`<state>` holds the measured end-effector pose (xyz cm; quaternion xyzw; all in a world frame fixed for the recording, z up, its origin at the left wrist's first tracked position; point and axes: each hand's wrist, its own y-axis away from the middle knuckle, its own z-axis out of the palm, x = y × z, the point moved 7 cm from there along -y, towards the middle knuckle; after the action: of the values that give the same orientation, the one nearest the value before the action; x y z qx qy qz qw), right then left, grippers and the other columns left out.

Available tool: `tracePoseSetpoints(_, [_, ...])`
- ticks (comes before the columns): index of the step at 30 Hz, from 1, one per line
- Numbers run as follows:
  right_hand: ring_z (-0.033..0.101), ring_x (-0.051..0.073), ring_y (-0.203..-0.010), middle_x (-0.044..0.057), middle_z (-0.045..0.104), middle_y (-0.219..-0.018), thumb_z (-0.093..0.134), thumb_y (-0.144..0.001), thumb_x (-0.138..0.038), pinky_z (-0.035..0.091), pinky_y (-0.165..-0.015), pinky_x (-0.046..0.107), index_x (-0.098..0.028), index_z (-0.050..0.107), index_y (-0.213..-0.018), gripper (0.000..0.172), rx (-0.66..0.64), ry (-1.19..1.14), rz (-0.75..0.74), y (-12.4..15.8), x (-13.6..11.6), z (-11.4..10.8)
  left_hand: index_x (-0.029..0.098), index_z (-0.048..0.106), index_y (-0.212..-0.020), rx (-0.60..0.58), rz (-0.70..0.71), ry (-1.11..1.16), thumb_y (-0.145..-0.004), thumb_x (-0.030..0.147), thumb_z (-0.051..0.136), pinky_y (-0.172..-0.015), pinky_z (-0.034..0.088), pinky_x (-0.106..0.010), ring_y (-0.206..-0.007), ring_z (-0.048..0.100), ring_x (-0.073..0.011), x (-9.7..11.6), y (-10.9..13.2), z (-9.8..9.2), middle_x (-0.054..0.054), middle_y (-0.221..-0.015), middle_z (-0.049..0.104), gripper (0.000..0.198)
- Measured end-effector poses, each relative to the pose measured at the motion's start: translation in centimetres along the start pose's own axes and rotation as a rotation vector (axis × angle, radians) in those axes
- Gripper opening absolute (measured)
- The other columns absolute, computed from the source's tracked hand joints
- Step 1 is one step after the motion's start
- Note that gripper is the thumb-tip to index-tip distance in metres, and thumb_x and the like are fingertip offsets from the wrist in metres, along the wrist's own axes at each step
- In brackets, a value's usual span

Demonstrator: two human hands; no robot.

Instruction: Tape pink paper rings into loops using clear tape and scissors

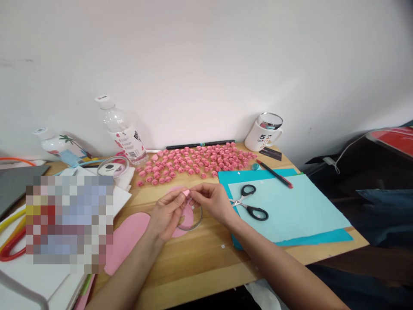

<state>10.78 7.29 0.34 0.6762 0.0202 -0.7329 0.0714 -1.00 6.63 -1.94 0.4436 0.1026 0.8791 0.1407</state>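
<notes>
Between the fingertips of both hands is a small rolled pink paper strip [186, 193]. My left hand [167, 212] pinches the roll from the left. Closed in a pinch at its other side is my right hand [213, 201]. Below the hands, a curved piece of pink paper [186, 218] shows; whether it joins the roll is hard to see. A thin grey ring [200, 219] lies around it on the wooden table [193, 269]. Many pink paper roses [191, 171] spread out behind the hands. To the left, partly behind my left forearm, is a rounded pink paper sheet [129, 237].
Black-handled scissors [258, 213] rest on light blue paper [300, 211] at the right. A red-and-black pen [274, 173], a white mug [258, 135] and a dark card [271, 154] sit behind. Two bottles, one clear [118, 122], stand back left beside piled papers [121, 198].
</notes>
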Motion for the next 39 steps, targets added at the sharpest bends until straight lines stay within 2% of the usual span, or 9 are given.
tracePoseSetpoints(11, [0.061, 0.015, -0.055, 0.004, 0.065, -0.063, 0.062, -0.072, -0.037, 0.051, -0.057, 0.029, -0.016, 0.062, -0.068, 0.022, 0.058, 0.089, -0.029, -0.1, 0.0, -0.6, 0.011, 0.07, -0.078, -0.016, -0.067, 0.131, -0.065, 0.01, 0.072, -0.078, 0.049, -0.025, -0.077, 0.062, -0.0143, -0.1, -0.2, -0.1, -0.007, -0.077, 0.068, 0.013])
tracePoseSetpoints(15, [0.063, 0.016, -0.072, 0.006, 0.067, -0.086, 0.063, -0.07, -0.03, 0.052, -0.069, 0.031, -0.018, 0.057, -0.074, 0.014, 0.089, 0.073, -0.18, 0.0, -2.2, -1.6, 0.011, 0.068, -0.074, 0.025, -0.074, 0.243, -0.069, 0.008, 0.068, -0.068, 0.05, -0.017, -0.064, 0.058, -0.0074, 0.6, -0.3, -0.5, -0.002, -0.07, 0.063, 0.006])
tracePoseSetpoints(17, [0.063, 0.014, -0.076, 0.004, 0.066, -0.09, 0.06, -0.073, -0.026, 0.051, -0.074, 0.03, -0.02, 0.054, -0.079, 0.011, 0.038, 0.037, -0.269, 0.4, -3.7, -1.5, 0.012, 0.066, -0.072, 0.035, -0.073, 0.279, -0.07, 0.007, 0.066, -0.066, 0.05, -0.017, -0.063, 0.057, -0.0071, 1.0, -0.4, -0.6, -0.002, -0.069, 0.062, 0.005])
tracePoseSetpoints(19, [0.062, 0.013, -0.068, 0.002, 0.066, -0.078, 0.052, -0.079, -0.025, 0.05, -0.068, 0.028, -0.02, 0.053, -0.081, 0.005, -0.068, 0.088, -0.287, 0.8, -4.4, -0.9, 0.013, 0.064, -0.071, 0.025, -0.077, 0.296, -0.071, 0.008, 0.066, -0.065, 0.05, -0.017, -0.064, 0.057, -0.0077, 1.1, -0.4, -0.5, -0.002, -0.069, 0.06, 0.006])
tracePoseSetpoints(21, [0.06, 0.012, -0.062, 0.001, 0.065, -0.069, 0.046, -0.084, -0.027, 0.047, -0.06, 0.026, -0.02, 0.056, -0.079, 0.014, -0.213, 0.245, -0.268, 1.1, -4.2, 0.2, 0.014, 0.064, -0.072, 0.002, -0.088, 0.294, -0.072, 0.01, 0.066, -0.065, 0.05, -0.017, -0.065, 0.057, -0.0079, 1.1, -0.4, -0.4, -0.001, -0.069, 0.059, 0.005])
tracePoseSetpoints(23, [0.06, 0.013, -0.062, 0.001, 0.066, -0.07, 0.049, -0.085, -0.029, 0.046, -0.059, 0.025, -0.02, 0.059, -0.078, 0.016, -0.263, 0.429, -0.302, 1.2, -3.8, 0.7, 0.014, 0.063, -0.072, -0.014, -0.099, 0.291, -0.072, 0.012, 0.067, -0.067, 0.05, -0.018, -0.066, 0.057, -0.0082, 1.0, -0.3, -0.3, -0.001, -0.068, 0.058, 0.004])
tracePoseSetpoints(27, [0.059, 0.016, -0.071, 0.004, 0.064, -0.08, 0.054, -0.083, -0.027, 0.045, -0.062, 0.027, -0.021, 0.058, -0.084, 0.008, 0.038, 0.671, -0.54, 0.9, -3.6, -0.5, 0.015, 0.064, -0.076, -0.009, -0.135, 0.281, -0.072, 0.014, 0.067, -0.077, 0.049, -0.025, -0.073, 0.06, -0.011, 0.4, -0.2, -0.3, -0.001, -0.073, 0.062, 0.006])
tracePoseSetpoints(31, [0.058, 0.018, -0.084, 0.007, 0.063, -0.093, 0.048, -0.087, -0.022, 0.044, -0.067, 0.027, -0.022, 0.059, -0.091, 0.012, 0.057, 0.83, -0.714, 1.2, -3.1, 0.1, 0.016, 0.064, -0.082, -0.031, -0.189, 0.263, -0.072, 0.017, 0.068, -0.083, 0.048, -0.03, -0.085, 0.061, -0.0151, -0.5, -0.1, -0.1, -0.003, -0.084, 0.066, 0.01])
tracePoseSetpoints(39, [0.056, 0.011, -0.073, 0.003, 0.061, -0.086, 0.049, -0.088, -0.021, 0.039, -0.055, 0.02, -0.023, 0.063, -0.086, 0.014, 0.167, 0.992, -0.931, 2.5, -4.0, 0.7, 0.014, 0.064, -0.082, -0.082, -0.174, 0.257, -0.079, 0.014, 0.061, -0.082, 0.047, -0.028, -0.078, 0.06, -0.011, -0.3, 0.2, 0.7, -0.002, -0.08, 0.065, 0.005])
